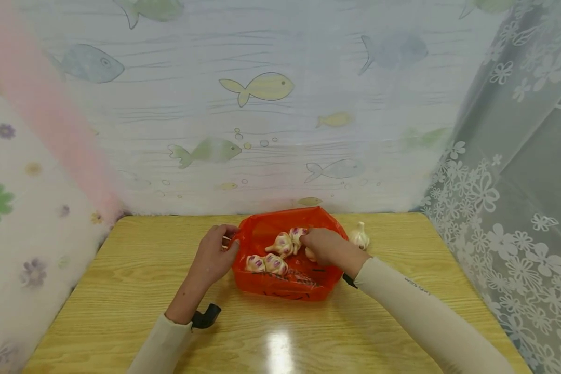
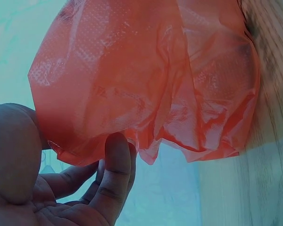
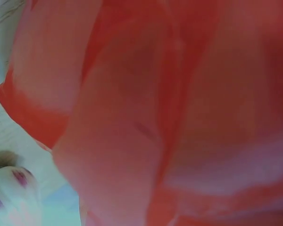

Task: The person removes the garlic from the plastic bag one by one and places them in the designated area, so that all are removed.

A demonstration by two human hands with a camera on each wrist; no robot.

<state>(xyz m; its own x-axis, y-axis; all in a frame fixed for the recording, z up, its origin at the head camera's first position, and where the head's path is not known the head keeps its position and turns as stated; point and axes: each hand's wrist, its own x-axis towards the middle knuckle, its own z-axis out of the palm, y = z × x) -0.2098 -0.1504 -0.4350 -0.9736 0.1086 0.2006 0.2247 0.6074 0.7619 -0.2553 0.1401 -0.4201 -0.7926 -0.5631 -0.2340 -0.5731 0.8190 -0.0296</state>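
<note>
A red plastic bag (image 1: pixel 280 291) with dark print lies on the wooden table, its mouth spread wide. Several garlic bulbs (image 1: pixel 276 264) with purple streaks sit inside it. At the bag's left rim, my left hand (image 1: pixel 215 254) pinches the plastic; the left wrist view shows the thumb partly behind the red film (image 2: pixel 113 84). My right hand (image 1: pixel 327 245) reaches into the bag from the right and grips a garlic bulb (image 1: pixel 297 236) at its fingertips. Another bulb (image 1: pixel 310 254) is partly hidden beneath that hand. Red film (image 3: pixel 122 117) blocks the right hand in the right wrist view.
One garlic bulb (image 1: pixel 359 237) rests outside the bag, on the table (image 1: pixel 135 275) right of it. Behind the table hangs a curtain (image 1: pixel 271 124) printed with fish. Floral curtains stand along both sides.
</note>
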